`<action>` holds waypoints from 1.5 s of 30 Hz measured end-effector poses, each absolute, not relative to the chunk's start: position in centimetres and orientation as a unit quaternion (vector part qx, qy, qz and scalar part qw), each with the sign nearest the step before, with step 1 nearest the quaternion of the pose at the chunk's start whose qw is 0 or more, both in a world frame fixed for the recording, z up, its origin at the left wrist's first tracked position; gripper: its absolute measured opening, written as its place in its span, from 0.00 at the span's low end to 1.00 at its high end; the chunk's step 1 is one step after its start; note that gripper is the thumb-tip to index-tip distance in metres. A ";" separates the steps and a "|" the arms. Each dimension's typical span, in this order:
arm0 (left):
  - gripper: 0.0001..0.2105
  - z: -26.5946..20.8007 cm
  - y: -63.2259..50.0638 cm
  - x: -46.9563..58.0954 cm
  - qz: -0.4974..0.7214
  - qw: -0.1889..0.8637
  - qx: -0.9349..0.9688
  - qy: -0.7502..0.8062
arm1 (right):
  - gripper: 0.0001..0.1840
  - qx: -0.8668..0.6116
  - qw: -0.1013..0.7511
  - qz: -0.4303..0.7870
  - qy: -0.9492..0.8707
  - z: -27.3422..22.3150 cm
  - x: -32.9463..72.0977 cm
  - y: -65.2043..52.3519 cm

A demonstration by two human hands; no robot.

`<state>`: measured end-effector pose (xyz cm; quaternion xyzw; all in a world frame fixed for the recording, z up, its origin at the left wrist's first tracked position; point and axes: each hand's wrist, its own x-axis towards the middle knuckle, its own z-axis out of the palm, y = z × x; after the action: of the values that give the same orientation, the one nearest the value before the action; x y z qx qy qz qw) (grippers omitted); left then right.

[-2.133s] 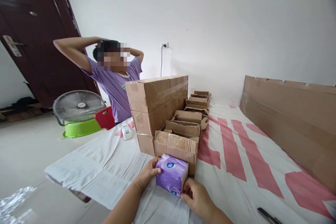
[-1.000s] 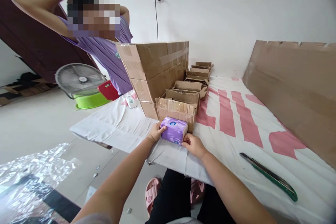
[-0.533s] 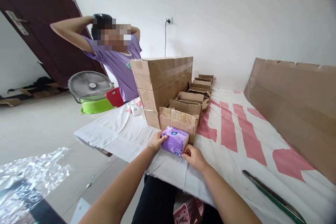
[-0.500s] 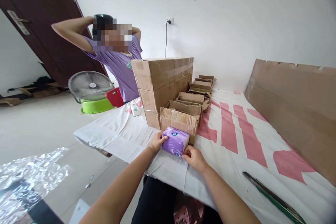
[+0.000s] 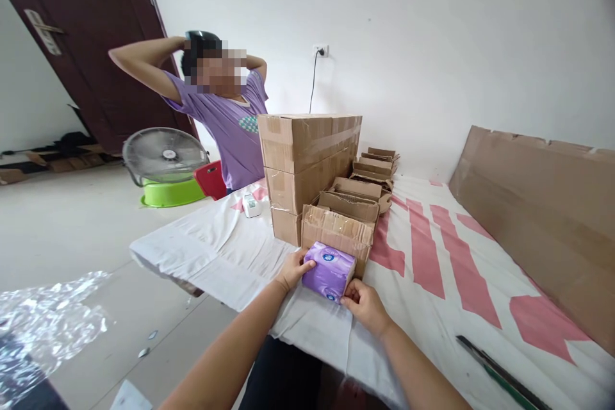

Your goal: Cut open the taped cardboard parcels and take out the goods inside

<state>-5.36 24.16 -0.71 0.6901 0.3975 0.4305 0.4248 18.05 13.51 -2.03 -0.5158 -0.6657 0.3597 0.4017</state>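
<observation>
A purple tissue pack (image 5: 328, 271) rests on the cloth-covered table near its front edge, held between both hands. My left hand (image 5: 293, 270) grips its left end, thumb on top and the other fingers mostly hidden. At the lower right end, my right hand (image 5: 366, 302) pinches the pack with curled fingers. Just behind the pack stands an open cardboard box (image 5: 336, 229), the nearest of a row of open boxes running toward the wall. Whatever lies inside these boxes cannot be seen.
Taped cartons (image 5: 312, 147) are stacked left of the open boxes. A green utility knife (image 5: 500, 371) lies at the front right. A tall cardboard sheet (image 5: 533, 205) borders the right side. Beyond the table are a person in a purple shirt (image 5: 235, 141) and a fan (image 5: 166, 155).
The view has shifted slightly, so most things appear a little lower and further right. Both hands keep hold of the tissue pack, which looks much the same against the box.
</observation>
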 end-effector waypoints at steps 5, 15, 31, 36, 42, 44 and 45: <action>0.29 -0.6 24.0 -5.3 0.419 0.374 0.722 0.404 | 0.07 -0.521 0.407 0.360 -0.659 -2.2 18.1 13.4; 0.31 0.0 23.1 -5.3 0.408 0.310 0.768 0.383 | 0.18 -0.531 0.392 0.336 -0.672 -1.9 18.1 13.0; 0.27 -1.9 22.8 -6.8 0.508 0.258 0.694 0.441 | 0.08 -0.624 0.290 0.161 -0.708 -1.8 16.9 12.6; 0.25 -2.4 24.1 -6.8 0.550 0.252 0.630 0.487 | 0.09 -0.623 0.271 0.133 -0.721 -1.8 16.9 12.3; 0.25 -2.3 24.0 -6.2 0.493 0.285 0.685 0.455 | 0.11 -0.620 0.250 0.101 -0.737 -1.9 16.7 12.5; 0.23 -2.1 23.9 -6.1 0.484 0.272 0.688 0.466 | 0.12 -0.619 0.242 0.092 -0.741 -1.9 16.5 12.6; 0.22 -2.0 23.9 -6.0 0.479 0.263 0.690 0.475 | 0.12 -0.618 0.240 0.088 -0.743 -1.9 16.4 12.6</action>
<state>-6.01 23.86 -1.98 0.6899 0.4747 0.4790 0.2633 16.38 12.62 -1.93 -0.6184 -0.7431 0.0885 0.2400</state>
